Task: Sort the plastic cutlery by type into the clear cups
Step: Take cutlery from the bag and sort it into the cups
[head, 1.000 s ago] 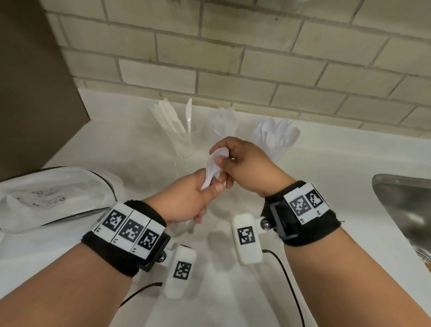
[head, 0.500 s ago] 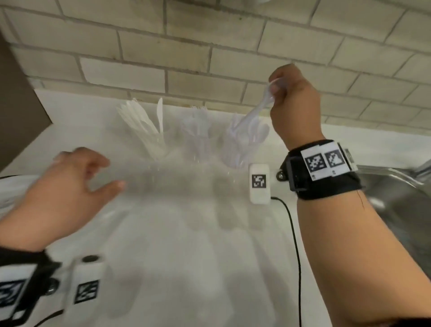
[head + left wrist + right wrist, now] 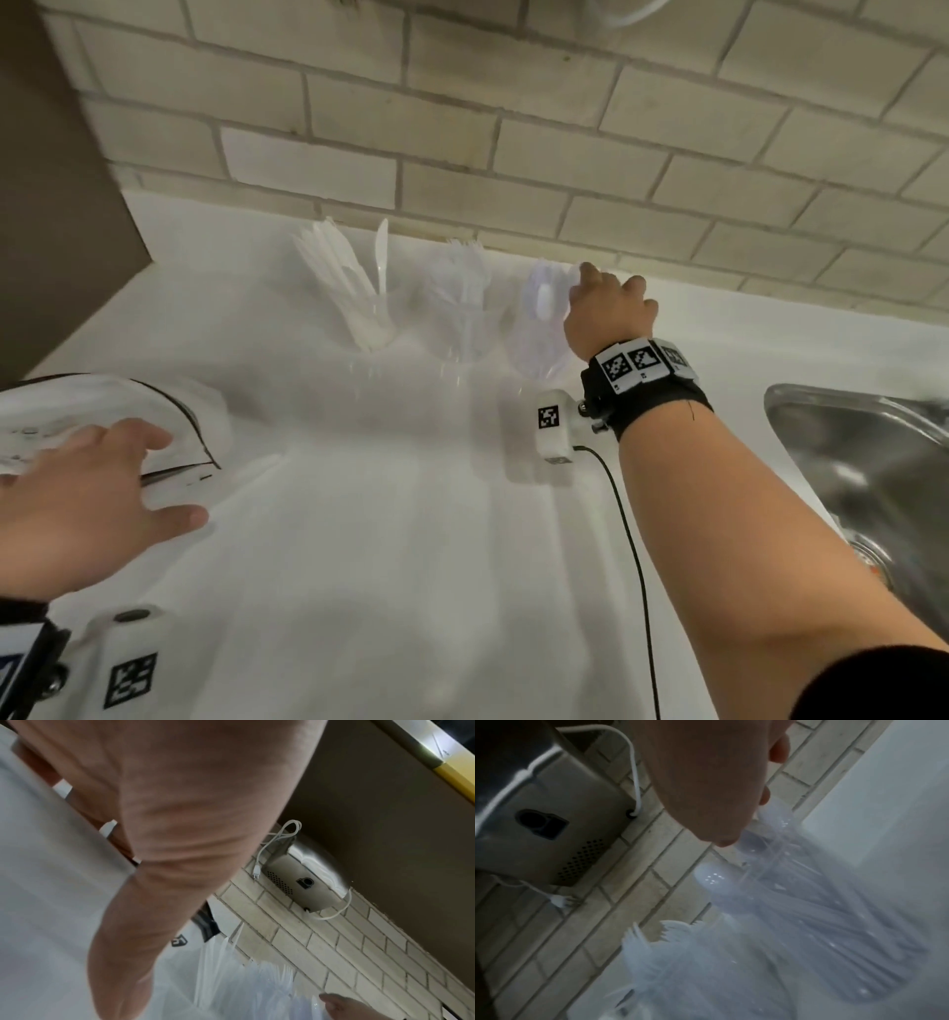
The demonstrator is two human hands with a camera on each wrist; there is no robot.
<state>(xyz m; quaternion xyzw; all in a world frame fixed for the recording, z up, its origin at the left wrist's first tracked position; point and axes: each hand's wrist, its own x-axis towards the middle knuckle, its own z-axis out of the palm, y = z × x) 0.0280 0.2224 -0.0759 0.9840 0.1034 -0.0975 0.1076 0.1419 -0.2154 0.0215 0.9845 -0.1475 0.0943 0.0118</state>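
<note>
Three clear cups stand in a row against the brick wall: knives in the left one, forks in the middle one, spoons in the right one. My right hand is at the spoon cup's right rim, fingers curled down onto the spoon tops. The thumb is beside a spoon bowl; a pinch cannot be made out. My left hand hovers with spread fingers over the edge of a white plastic bag at the left. In the left wrist view the palm is flat and holds nothing.
A steel sink is sunk into the white counter at the right. A brown panel closes the left side. A metal wall unit with a white cord hangs above. A black wrist cable trails on the counter.
The right hand took the spoon from both hands, lifted it above the right cup, then dropped to the cup's rim. The left hand swung left to the bag.
</note>
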